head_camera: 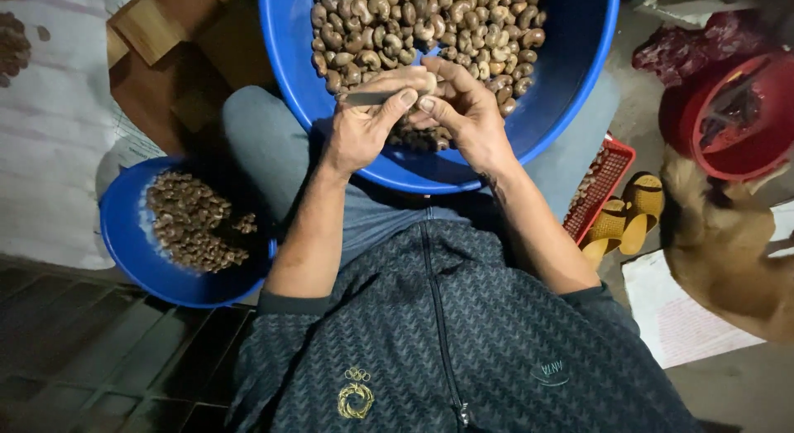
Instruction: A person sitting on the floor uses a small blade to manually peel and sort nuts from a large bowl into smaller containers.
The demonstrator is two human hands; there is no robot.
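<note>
A big blue basin [562, 86] rests on my lap, heaped with brownish cashew nuts [413, 23]. Both hands meet over its near side. My left hand [360, 131] grips a small grey blade [368, 95] under the thumb and lays it across towards the other hand. My right hand [467, 110] pinches a single pale cashew nut [428, 82] at the fingertips, and the blade's tip touches it. Down at my left side, a smaller blue bowl [124, 243] holds a pile of darker nut pieces [194, 222].
A wooden stool [165, 52] stands behind the small bowl. To the right are a red mesh basket [608, 172], a pair of yellow sandals [624, 218], a red bucket [744, 127] and a tan dog [728, 251] lying on the floor.
</note>
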